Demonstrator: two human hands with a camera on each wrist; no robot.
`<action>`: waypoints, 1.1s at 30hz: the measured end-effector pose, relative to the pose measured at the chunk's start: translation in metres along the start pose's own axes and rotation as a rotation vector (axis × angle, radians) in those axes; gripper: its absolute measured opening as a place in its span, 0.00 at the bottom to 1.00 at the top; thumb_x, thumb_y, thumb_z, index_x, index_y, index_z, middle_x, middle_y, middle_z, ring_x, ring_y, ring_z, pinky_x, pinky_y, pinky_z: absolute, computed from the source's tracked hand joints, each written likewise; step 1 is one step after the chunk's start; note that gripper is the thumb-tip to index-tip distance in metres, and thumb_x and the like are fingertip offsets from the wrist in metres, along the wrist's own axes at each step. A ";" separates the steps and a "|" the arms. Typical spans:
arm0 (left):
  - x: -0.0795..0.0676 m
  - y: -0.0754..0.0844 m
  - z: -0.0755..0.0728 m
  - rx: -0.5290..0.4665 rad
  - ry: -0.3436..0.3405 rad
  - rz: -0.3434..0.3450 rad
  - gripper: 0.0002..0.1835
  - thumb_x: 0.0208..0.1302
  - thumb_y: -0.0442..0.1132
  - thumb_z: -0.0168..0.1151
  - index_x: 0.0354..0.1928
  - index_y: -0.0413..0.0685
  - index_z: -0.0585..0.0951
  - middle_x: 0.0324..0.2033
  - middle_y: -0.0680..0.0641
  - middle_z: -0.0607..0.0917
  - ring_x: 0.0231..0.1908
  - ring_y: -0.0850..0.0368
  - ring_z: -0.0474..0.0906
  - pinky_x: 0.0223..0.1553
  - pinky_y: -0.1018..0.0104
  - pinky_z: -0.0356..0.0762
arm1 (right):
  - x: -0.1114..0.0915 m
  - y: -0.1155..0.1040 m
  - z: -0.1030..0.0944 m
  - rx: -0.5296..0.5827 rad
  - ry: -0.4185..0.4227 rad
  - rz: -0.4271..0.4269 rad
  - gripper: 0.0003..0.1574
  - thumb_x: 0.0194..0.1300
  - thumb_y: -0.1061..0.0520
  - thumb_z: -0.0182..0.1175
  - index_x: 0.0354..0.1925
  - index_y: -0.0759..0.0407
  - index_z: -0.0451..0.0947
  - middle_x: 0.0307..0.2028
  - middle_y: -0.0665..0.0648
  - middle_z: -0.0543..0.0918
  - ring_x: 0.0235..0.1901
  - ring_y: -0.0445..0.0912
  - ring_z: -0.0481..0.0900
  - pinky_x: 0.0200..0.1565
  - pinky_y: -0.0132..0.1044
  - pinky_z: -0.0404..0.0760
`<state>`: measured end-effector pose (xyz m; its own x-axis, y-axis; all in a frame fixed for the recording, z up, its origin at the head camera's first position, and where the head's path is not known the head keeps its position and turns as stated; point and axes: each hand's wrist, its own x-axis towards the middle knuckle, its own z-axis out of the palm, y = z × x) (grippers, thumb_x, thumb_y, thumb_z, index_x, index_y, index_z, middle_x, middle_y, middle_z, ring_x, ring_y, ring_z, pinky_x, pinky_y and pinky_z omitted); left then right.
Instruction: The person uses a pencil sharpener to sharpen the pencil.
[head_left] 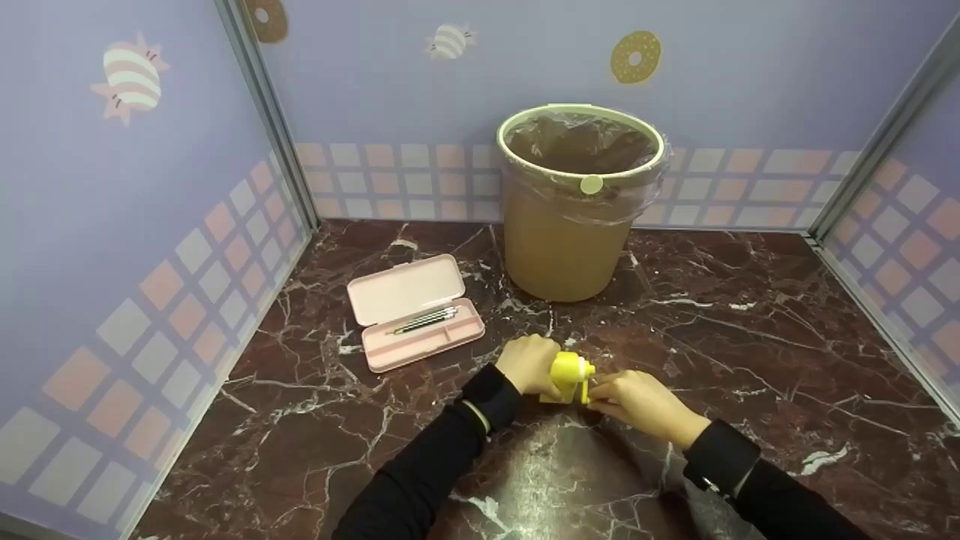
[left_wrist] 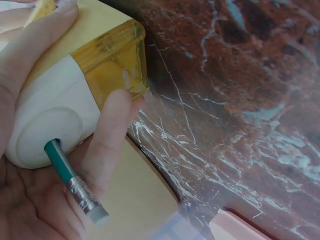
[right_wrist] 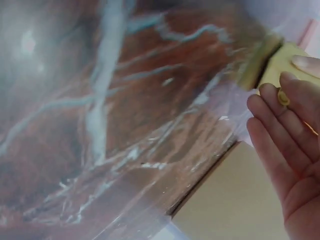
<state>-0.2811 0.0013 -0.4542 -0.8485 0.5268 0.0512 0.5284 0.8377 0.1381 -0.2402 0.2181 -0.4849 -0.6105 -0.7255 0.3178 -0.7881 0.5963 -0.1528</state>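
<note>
A yellow crank pencil sharpener (head_left: 568,367) is held just above or on the marble tabletop; I cannot tell which. My left hand (head_left: 531,363) grips its body. In the left wrist view, a green pencil (left_wrist: 64,167) with a metal ferrule and pale eraser sticks out of the round hole in the sharpener's white face (left_wrist: 50,107). One fingertip lies against the see-through yellow shavings drawer (left_wrist: 117,67). On the other side, my right hand (head_left: 637,401) pinches the crank handle (right_wrist: 283,97) between thumb and forefinger, the other fingers extended.
An open pink pencil case (head_left: 424,351) with a few pencils (head_left: 426,319) inside lies to the left. Behind the hands stands a tan trash bin (head_left: 566,240) lined with a clear bag. Patterned panels (head_left: 405,180) border the table at the back and sides.
</note>
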 end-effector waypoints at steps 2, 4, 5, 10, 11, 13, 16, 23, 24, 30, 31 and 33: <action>0.001 0.000 0.002 0.004 0.004 0.005 0.25 0.39 0.53 0.84 0.35 0.48 0.85 0.35 0.48 0.90 0.37 0.52 0.87 0.35 0.57 0.85 | -0.002 -0.003 -0.006 0.025 -0.009 0.012 0.03 0.62 0.61 0.70 0.31 0.54 0.85 0.28 0.49 0.86 0.24 0.37 0.80 0.28 0.32 0.79; 0.002 0.000 0.002 0.006 0.005 0.010 0.25 0.38 0.53 0.84 0.35 0.48 0.84 0.35 0.48 0.90 0.36 0.51 0.87 0.35 0.57 0.84 | -0.002 -0.006 -0.012 0.034 -0.008 0.015 0.03 0.62 0.61 0.70 0.31 0.54 0.86 0.28 0.49 0.86 0.24 0.37 0.80 0.29 0.32 0.79; 0.002 0.000 0.002 0.009 0.003 0.010 0.25 0.38 0.53 0.84 0.35 0.48 0.84 0.35 0.48 0.90 0.37 0.52 0.87 0.35 0.58 0.84 | -0.002 -0.008 -0.015 0.036 -0.007 0.014 0.03 0.62 0.61 0.70 0.32 0.54 0.86 0.28 0.49 0.86 0.25 0.38 0.80 0.29 0.32 0.79; 0.002 -0.001 0.000 0.018 -0.011 0.009 0.24 0.39 0.53 0.84 0.36 0.49 0.85 0.35 0.48 0.90 0.37 0.51 0.87 0.36 0.58 0.85 | -0.001 -0.013 -0.028 0.034 0.003 0.014 0.03 0.62 0.61 0.70 0.36 0.55 0.88 0.35 0.53 0.91 0.31 0.45 0.88 0.36 0.38 0.87; 0.002 -0.001 -0.001 0.016 -0.014 0.010 0.24 0.39 0.52 0.84 0.36 0.49 0.85 0.35 0.48 0.90 0.37 0.51 0.87 0.36 0.57 0.85 | 0.000 -0.014 -0.031 0.038 0.004 0.021 0.03 0.62 0.61 0.70 0.36 0.54 0.88 0.35 0.53 0.91 0.32 0.45 0.88 0.36 0.38 0.87; 0.002 -0.001 -0.001 0.016 -0.017 0.013 0.24 0.40 0.52 0.84 0.37 0.48 0.85 0.36 0.48 0.90 0.38 0.51 0.87 0.37 0.57 0.85 | 0.000 -0.014 -0.036 0.042 0.014 0.033 0.04 0.63 0.60 0.70 0.37 0.54 0.89 0.35 0.52 0.91 0.32 0.43 0.88 0.37 0.37 0.87; 0.002 -0.001 -0.002 0.014 -0.019 0.021 0.25 0.40 0.52 0.84 0.38 0.48 0.85 0.36 0.47 0.90 0.38 0.50 0.87 0.38 0.57 0.85 | 0.002 -0.014 -0.041 0.039 0.020 0.052 0.04 0.63 0.59 0.70 0.38 0.52 0.88 0.33 0.49 0.89 0.30 0.40 0.86 0.35 0.35 0.85; 0.001 -0.001 -0.001 0.012 -0.041 0.041 0.24 0.41 0.51 0.84 0.39 0.48 0.86 0.36 0.48 0.90 0.37 0.51 0.86 0.38 0.57 0.85 | 0.005 -0.011 -0.048 0.039 0.006 0.031 0.05 0.63 0.58 0.70 0.39 0.54 0.89 0.35 0.50 0.90 0.33 0.42 0.88 0.38 0.38 0.87; 0.002 -0.001 -0.001 0.012 -0.039 0.046 0.24 0.41 0.51 0.84 0.38 0.48 0.86 0.36 0.48 0.90 0.37 0.51 0.86 0.38 0.57 0.85 | 0.006 -0.010 -0.050 0.039 0.011 0.031 0.05 0.63 0.59 0.70 0.39 0.55 0.89 0.34 0.51 0.90 0.32 0.42 0.88 0.37 0.38 0.87; 0.003 -0.004 -0.003 0.000 -0.040 0.059 0.25 0.40 0.51 0.84 0.39 0.47 0.85 0.36 0.48 0.90 0.37 0.50 0.87 0.39 0.55 0.86 | 0.014 -0.006 -0.057 0.018 0.025 0.011 0.06 0.62 0.60 0.70 0.39 0.54 0.89 0.33 0.50 0.89 0.30 0.42 0.87 0.34 0.38 0.85; 0.003 -0.004 -0.003 -0.002 -0.043 0.061 0.25 0.40 0.51 0.84 0.39 0.47 0.85 0.36 0.48 0.90 0.37 0.50 0.87 0.39 0.55 0.86 | 0.015 -0.006 -0.058 0.015 0.024 0.005 0.06 0.62 0.60 0.70 0.40 0.54 0.89 0.33 0.51 0.90 0.31 0.42 0.87 0.34 0.38 0.86; 0.003 -0.005 -0.003 -0.001 -0.048 0.071 0.24 0.41 0.51 0.84 0.38 0.47 0.85 0.35 0.48 0.90 0.37 0.50 0.87 0.39 0.55 0.86 | 0.016 -0.005 -0.059 0.014 0.027 0.008 0.07 0.62 0.60 0.70 0.40 0.55 0.90 0.33 0.51 0.90 0.30 0.42 0.87 0.34 0.38 0.85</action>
<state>-0.2867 -0.0018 -0.4518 -0.8063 0.5913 0.0138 0.5874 0.7977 0.1365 -0.2412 0.2238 -0.4239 -0.6147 -0.7111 0.3413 -0.7842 0.5973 -0.1681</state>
